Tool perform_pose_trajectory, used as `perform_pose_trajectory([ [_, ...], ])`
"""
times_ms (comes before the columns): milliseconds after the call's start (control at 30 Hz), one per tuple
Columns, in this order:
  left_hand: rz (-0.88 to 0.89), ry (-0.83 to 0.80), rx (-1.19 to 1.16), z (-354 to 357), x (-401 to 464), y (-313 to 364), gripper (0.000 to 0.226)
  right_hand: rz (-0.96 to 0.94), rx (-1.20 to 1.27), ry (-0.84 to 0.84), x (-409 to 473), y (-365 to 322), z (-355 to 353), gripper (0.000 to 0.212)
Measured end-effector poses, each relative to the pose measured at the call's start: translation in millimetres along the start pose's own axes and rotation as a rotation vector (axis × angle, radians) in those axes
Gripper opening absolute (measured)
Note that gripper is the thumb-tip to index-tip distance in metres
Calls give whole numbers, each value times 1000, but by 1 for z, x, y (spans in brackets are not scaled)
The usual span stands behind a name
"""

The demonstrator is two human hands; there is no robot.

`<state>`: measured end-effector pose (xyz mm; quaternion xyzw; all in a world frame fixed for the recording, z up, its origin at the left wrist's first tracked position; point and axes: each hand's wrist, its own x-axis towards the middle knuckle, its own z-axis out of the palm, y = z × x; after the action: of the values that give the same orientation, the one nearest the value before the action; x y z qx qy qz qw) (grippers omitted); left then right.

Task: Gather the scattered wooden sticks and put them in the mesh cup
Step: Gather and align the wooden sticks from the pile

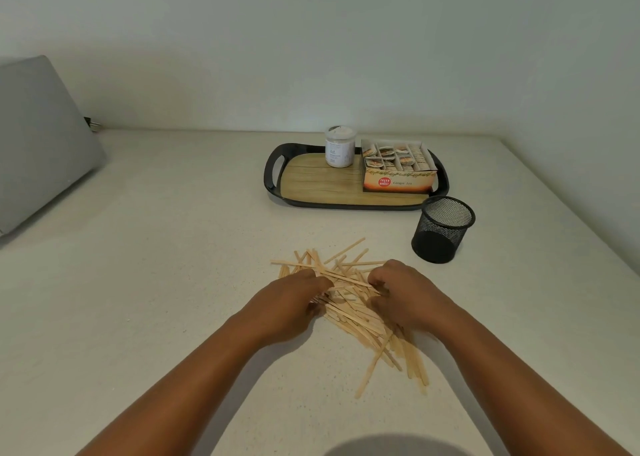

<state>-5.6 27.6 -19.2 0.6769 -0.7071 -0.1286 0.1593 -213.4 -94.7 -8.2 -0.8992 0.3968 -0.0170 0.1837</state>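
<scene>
Fingers (pixel 320 284) on wooden sticks (pixel 349 312), mesh cup (pixel 442 229) near

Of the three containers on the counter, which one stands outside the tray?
The black mesh cup. It stands on the bare counter just off the tray, at its near right corner, while the white jar and tea box sit on it.

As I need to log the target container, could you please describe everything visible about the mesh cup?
The mesh cup is a black round holder of what looks like wire mesh, with a solid rim and a dark base. It stands upright and looks empty on the pale counter, just in front of the tray, beyond and right of the wooden sticks. Neither hand touches it.
</scene>
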Motion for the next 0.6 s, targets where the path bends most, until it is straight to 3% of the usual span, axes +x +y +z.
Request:
perform_pose_trajectory([
  [167, 28, 33, -49, 1, 5, 0, 14, 42, 47, 89, 4, -2, 8, 9],
  [600, 89, 197, -68, -1, 6, 4, 21, 109, 258, 236, 5, -1, 4, 14],
])
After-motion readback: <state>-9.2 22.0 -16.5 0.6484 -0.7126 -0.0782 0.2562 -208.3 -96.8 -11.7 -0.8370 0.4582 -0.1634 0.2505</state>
